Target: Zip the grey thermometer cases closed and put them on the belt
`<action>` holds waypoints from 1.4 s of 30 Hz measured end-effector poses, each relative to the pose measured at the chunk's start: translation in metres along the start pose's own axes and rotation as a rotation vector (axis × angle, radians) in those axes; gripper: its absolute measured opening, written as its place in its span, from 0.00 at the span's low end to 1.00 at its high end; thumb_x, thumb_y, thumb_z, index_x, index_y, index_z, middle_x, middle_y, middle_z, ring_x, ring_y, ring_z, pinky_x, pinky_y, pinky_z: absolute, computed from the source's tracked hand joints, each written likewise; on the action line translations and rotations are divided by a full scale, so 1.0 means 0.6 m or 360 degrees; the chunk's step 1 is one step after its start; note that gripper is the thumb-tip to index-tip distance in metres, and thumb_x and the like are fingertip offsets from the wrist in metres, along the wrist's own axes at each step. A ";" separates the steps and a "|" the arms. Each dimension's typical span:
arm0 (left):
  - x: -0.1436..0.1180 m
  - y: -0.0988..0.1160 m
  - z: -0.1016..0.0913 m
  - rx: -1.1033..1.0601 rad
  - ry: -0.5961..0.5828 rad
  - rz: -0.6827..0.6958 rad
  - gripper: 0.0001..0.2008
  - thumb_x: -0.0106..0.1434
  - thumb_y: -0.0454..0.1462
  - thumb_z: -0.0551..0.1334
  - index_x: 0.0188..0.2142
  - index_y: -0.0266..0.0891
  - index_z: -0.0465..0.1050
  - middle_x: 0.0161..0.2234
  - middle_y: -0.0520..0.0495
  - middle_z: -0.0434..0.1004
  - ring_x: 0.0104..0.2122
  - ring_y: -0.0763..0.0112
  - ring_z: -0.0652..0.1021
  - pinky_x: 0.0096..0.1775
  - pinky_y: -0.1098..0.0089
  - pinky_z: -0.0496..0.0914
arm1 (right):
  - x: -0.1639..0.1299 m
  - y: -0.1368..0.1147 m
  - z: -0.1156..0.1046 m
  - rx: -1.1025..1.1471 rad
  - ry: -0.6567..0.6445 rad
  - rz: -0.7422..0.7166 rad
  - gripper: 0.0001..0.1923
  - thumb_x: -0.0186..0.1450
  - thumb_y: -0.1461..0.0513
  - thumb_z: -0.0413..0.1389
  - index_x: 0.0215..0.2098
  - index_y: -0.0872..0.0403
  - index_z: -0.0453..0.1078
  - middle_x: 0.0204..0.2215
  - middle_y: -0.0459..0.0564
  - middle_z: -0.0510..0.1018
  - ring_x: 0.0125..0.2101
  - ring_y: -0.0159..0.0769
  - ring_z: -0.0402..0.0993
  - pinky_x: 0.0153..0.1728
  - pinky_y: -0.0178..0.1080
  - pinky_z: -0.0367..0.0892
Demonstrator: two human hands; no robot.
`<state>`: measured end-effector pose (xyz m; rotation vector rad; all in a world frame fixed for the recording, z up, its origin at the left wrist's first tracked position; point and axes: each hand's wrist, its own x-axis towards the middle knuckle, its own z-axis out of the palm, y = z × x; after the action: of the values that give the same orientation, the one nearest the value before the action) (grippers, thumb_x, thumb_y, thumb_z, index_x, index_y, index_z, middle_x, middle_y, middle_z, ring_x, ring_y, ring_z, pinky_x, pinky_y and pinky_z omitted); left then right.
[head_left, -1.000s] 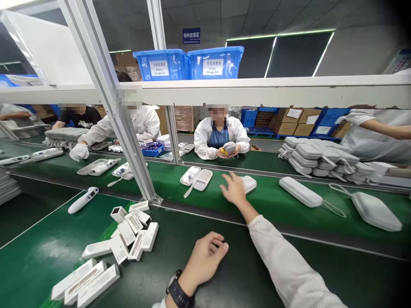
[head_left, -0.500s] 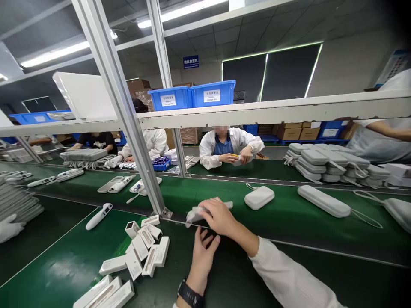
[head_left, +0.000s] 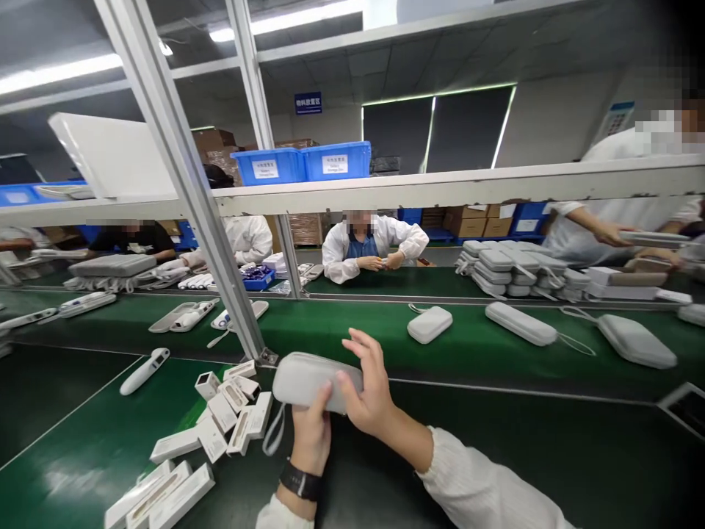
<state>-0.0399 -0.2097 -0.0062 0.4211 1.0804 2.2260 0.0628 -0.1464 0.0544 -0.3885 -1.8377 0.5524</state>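
Note:
A light grey zip case (head_left: 297,376) is held up over the near edge of the green belt, closed, with its wrist strap (head_left: 274,435) hanging at the lower left. My left hand (head_left: 311,438), with a black watch at the wrist, grips it from below, thumb across its front. At the case's right end is my right hand (head_left: 373,389). Its thumb rests against the case, while the other fingers are raised and spread. Small white boxes (head_left: 220,413) lie loosely piled left of my hands. A white handheld device (head_left: 144,372) lies farther left.
Closed cases (head_left: 429,324) with straps lie along the conveyor belt (head_left: 341,319). A metal post (head_left: 187,191) rises near the boxes, under a shelf with blue bins (head_left: 337,162). Co-workers sit or stand across the belt, one (head_left: 360,246) straight ahead. Stacked cases (head_left: 510,264) stand at the far right.
The case has come off the belt's near edge toward me and turned its broad face to view. My left hand has closed on it; my right hand's fingers have lifted. The view has shifted right.

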 end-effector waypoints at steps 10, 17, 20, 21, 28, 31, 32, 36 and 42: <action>0.004 0.006 0.014 -0.0310 0.0273 -0.0244 0.15 0.60 0.32 0.69 0.48 0.41 0.76 0.48 0.44 0.80 0.44 0.67 0.80 0.43 0.69 0.77 | -0.172 0.049 0.013 0.0221 -0.0418 0.0745 0.07 0.63 0.60 0.60 0.39 0.53 0.71 0.29 0.46 0.77 0.26 0.33 0.71 0.30 0.35 0.66; -0.010 -0.017 0.020 -0.0271 0.0256 -0.0158 0.18 0.57 0.30 0.72 0.47 0.38 0.76 0.47 0.44 0.80 0.46 0.66 0.79 0.49 0.64 0.75 | -0.169 0.047 0.031 0.0004 -0.0448 0.0868 0.06 0.65 0.58 0.60 0.34 0.53 0.75 0.22 0.44 0.79 0.21 0.31 0.70 0.29 0.35 0.64; -0.012 -0.021 0.023 -0.0254 0.0266 -0.0209 0.17 0.57 0.29 0.72 0.46 0.36 0.76 0.46 0.43 0.81 0.46 0.67 0.79 0.50 0.65 0.75 | -0.167 0.056 0.025 -0.0256 -0.0466 0.0839 0.10 0.66 0.57 0.60 0.29 0.53 0.74 0.20 0.43 0.78 0.22 0.32 0.72 0.34 0.37 0.63; -0.012 -0.020 0.024 -0.0264 0.0268 -0.0218 0.17 0.57 0.29 0.71 0.46 0.36 0.76 0.46 0.44 0.81 0.46 0.67 0.79 0.50 0.65 0.75 | -0.164 0.059 0.021 -0.0331 -0.0488 0.0815 0.11 0.67 0.56 0.60 0.29 0.52 0.74 0.20 0.43 0.78 0.23 0.33 0.73 0.35 0.37 0.62; -0.007 -0.013 0.027 -0.0372 0.0256 -0.0289 0.16 0.63 0.30 0.66 0.51 0.39 0.73 0.48 0.44 0.80 0.46 0.68 0.79 0.51 0.66 0.74 | -0.159 0.066 0.018 -0.0383 -0.0562 0.0608 0.11 0.72 0.57 0.53 0.39 0.51 0.76 0.25 0.44 0.81 0.25 0.33 0.73 0.36 0.37 0.58; -0.008 -0.014 0.027 -0.0370 0.0254 -0.0300 0.17 0.63 0.30 0.67 0.51 0.38 0.73 0.47 0.43 0.80 0.45 0.69 0.80 0.49 0.67 0.75 | -0.163 0.066 0.021 -0.0445 -0.0541 0.0508 0.11 0.72 0.61 0.49 0.36 0.52 0.72 0.25 0.44 0.79 0.25 0.33 0.71 0.35 0.36 0.56; -0.007 -0.013 0.026 -0.0361 0.0259 -0.0296 0.17 0.62 0.30 0.67 0.51 0.38 0.74 0.47 0.43 0.80 0.45 0.68 0.80 0.48 0.68 0.76 | -0.163 0.067 0.019 -0.0494 -0.0561 0.0463 0.10 0.71 0.63 0.49 0.34 0.53 0.71 0.25 0.44 0.78 0.25 0.32 0.71 0.34 0.36 0.55; 0.008 0.001 0.016 -0.0294 0.0372 -0.0297 0.19 0.59 0.29 0.70 0.50 0.39 0.74 0.47 0.44 0.80 0.46 0.67 0.80 0.46 0.68 0.77 | -0.153 0.080 0.003 -0.0674 -0.0735 0.0202 0.11 0.71 0.63 0.49 0.32 0.53 0.68 0.25 0.44 0.77 0.25 0.31 0.68 0.33 0.37 0.51; 0.027 0.014 0.000 -0.0184 0.0507 -0.0344 0.20 0.56 0.27 0.71 0.48 0.39 0.75 0.45 0.46 0.81 0.44 0.65 0.81 0.45 0.62 0.79 | -0.126 0.124 -0.019 -0.0870 -0.0871 -0.0019 0.12 0.73 0.62 0.48 0.33 0.54 0.68 0.27 0.47 0.77 0.27 0.32 0.68 0.35 0.39 0.50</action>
<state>-0.0559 -0.2032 0.0007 -0.1013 1.0904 2.1907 0.0979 -0.1211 -0.0433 -0.6325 -2.5209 0.1345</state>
